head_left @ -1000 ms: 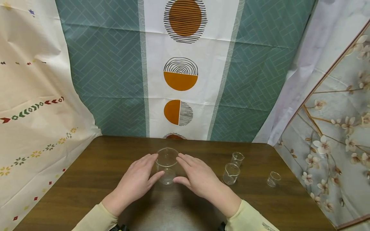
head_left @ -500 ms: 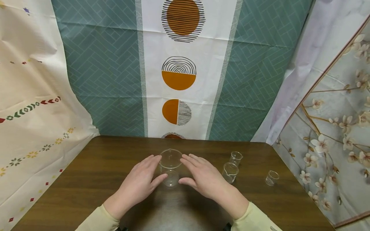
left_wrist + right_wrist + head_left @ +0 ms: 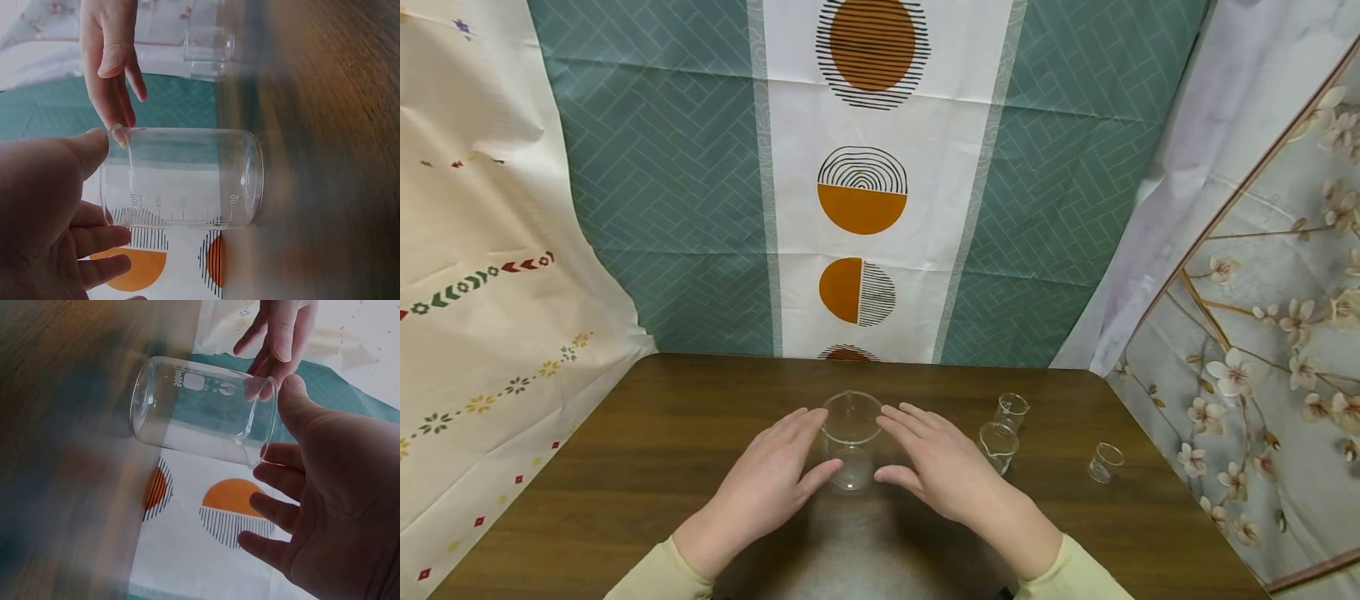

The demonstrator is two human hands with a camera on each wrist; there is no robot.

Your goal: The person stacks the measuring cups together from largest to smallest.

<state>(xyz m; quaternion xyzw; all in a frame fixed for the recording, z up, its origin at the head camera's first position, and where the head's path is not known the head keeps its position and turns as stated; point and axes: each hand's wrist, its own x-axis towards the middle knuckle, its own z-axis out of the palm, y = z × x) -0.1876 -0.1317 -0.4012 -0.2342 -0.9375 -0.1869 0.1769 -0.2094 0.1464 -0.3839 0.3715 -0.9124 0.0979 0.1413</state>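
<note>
Nearest, along the bottom edge, pale yellow cloth sleeves (image 3: 662, 575). Just beyond, bare left hand (image 3: 767, 475) and bare right hand (image 3: 947, 468), both parted wide with loosely bent fingers, gripping nothing. Between them, upright on brown wood-grained table (image 3: 617, 467), large clear cylindrical glass beaker (image 3: 852, 450) with white printed markings, rim close by the fingertips; cannot tell touching from just short of it. Possible trouble: sliding or tipping from uneven side pressure, slipping from too light a hold on smooth glass. Farther, to the right, small clear lipped glass beaker (image 3: 998, 446), near the right hand, liable to knocking by an outward swing. Well apart rightward, tiny clear glass beaker (image 3: 1105, 464). Farther back, narrow clear glass beaker (image 3: 1013, 411). Farthest, teal-and-white patterned hanging cloth (image 3: 685, 208).
</note>
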